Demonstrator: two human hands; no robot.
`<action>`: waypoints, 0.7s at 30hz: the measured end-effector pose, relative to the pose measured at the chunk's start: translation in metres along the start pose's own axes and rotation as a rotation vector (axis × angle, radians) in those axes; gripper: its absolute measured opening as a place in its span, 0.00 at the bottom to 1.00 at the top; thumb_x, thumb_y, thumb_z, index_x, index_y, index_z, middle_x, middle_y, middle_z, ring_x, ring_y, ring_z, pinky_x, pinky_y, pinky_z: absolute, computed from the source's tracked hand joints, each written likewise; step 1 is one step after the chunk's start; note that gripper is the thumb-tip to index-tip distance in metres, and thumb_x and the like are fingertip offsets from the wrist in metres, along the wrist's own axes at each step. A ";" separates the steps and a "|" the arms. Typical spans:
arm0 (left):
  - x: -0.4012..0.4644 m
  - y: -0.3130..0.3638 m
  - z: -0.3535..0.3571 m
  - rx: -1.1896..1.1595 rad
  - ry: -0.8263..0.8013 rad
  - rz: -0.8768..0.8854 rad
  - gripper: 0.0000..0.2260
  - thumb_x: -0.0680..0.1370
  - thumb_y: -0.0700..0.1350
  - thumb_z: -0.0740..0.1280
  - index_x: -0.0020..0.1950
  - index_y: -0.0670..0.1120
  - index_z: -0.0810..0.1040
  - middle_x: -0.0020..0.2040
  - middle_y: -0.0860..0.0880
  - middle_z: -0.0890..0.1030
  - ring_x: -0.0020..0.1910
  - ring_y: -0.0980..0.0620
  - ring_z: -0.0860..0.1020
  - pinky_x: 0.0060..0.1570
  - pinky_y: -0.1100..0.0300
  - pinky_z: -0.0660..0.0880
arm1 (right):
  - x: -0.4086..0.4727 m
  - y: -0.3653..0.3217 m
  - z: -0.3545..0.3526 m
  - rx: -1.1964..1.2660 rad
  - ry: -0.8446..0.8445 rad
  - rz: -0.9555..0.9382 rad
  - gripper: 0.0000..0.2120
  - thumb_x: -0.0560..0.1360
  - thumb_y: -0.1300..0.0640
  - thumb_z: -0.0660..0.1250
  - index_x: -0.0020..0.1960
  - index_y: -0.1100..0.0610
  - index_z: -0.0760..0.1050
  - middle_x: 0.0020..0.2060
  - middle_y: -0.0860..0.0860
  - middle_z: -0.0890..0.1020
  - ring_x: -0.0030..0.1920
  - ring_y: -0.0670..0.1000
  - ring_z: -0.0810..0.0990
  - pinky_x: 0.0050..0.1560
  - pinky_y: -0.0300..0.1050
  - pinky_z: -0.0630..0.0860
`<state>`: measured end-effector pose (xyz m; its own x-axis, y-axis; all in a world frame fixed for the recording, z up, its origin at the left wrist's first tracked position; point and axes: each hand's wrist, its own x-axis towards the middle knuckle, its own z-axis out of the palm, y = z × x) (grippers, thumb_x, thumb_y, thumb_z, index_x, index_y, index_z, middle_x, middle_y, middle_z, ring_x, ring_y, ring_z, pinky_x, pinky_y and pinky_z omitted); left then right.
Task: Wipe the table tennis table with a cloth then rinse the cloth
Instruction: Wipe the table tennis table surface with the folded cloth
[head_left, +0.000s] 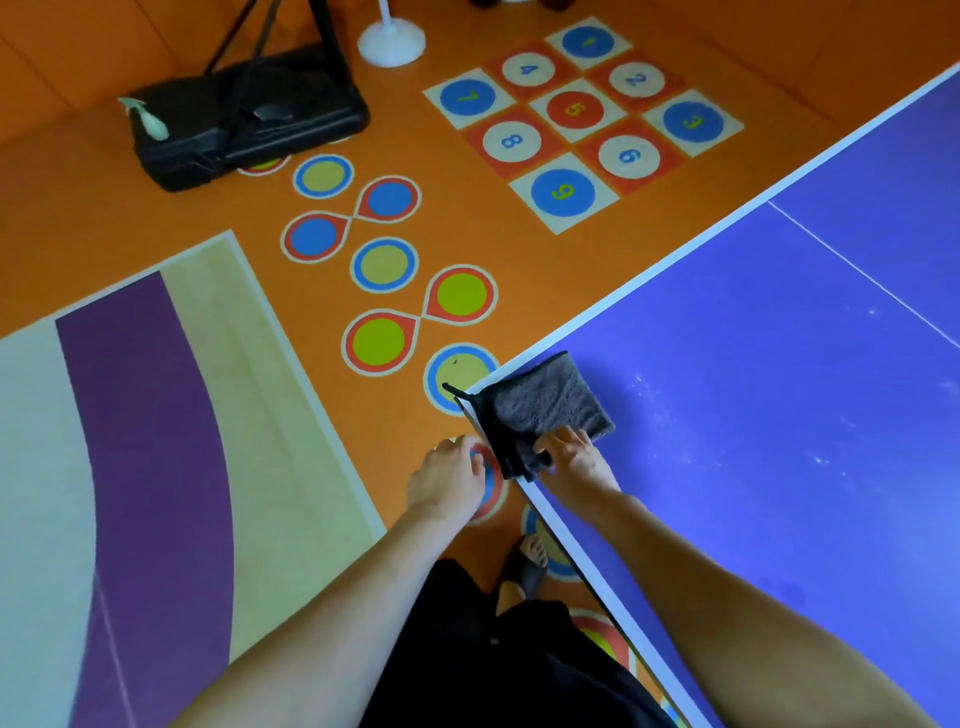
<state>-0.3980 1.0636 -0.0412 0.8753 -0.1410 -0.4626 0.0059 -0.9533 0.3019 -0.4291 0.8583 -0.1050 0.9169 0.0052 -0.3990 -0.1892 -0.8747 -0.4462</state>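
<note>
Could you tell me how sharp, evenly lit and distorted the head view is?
Head view: the table's white edge bows from wide-angle distortion; the grey cloth under the right hand is fairly sharp; the left hand is slightly soft; lighting is even with weak shadows; floor numbers look smeared.

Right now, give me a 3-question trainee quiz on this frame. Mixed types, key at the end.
1. True or false: the grey cloth lies on the table's corner, partly hanging over the edge.
2. Which of the hands touches the cloth? A) left hand B) right hand C) both
3. Fill in: the green spray bottle rests on the black ____ on the floor.

Key:
1. True
2. B; the left is beside the blue table tennis table, off the cloth.
3. base
</note>
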 end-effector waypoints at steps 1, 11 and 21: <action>0.005 -0.002 0.002 0.003 -0.012 -0.015 0.13 0.84 0.52 0.56 0.65 0.52 0.73 0.62 0.48 0.77 0.60 0.44 0.76 0.53 0.49 0.76 | 0.005 0.002 0.003 -0.051 -0.026 -0.022 0.17 0.76 0.58 0.73 0.65 0.52 0.79 0.64 0.54 0.75 0.67 0.60 0.70 0.63 0.54 0.74; 0.042 -0.010 0.022 -0.202 -0.072 -0.045 0.11 0.84 0.50 0.57 0.61 0.52 0.76 0.55 0.48 0.81 0.49 0.42 0.80 0.40 0.53 0.74 | 0.017 0.006 0.011 -0.040 0.167 -0.053 0.11 0.79 0.48 0.70 0.61 0.48 0.82 0.57 0.51 0.80 0.60 0.60 0.76 0.56 0.57 0.71; 0.073 0.043 0.012 -1.366 -0.097 -0.433 0.11 0.82 0.45 0.67 0.60 0.39 0.76 0.48 0.39 0.82 0.45 0.42 0.83 0.51 0.46 0.83 | 0.004 -0.011 -0.004 0.197 0.513 -0.196 0.07 0.82 0.51 0.70 0.58 0.50 0.81 0.53 0.46 0.82 0.53 0.52 0.79 0.48 0.53 0.72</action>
<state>-0.3400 1.0088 -0.0715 0.6490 0.0186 -0.7606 0.7583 0.0653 0.6486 -0.4224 0.8663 -0.0984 0.9850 -0.1208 0.1230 -0.0159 -0.7742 -0.6327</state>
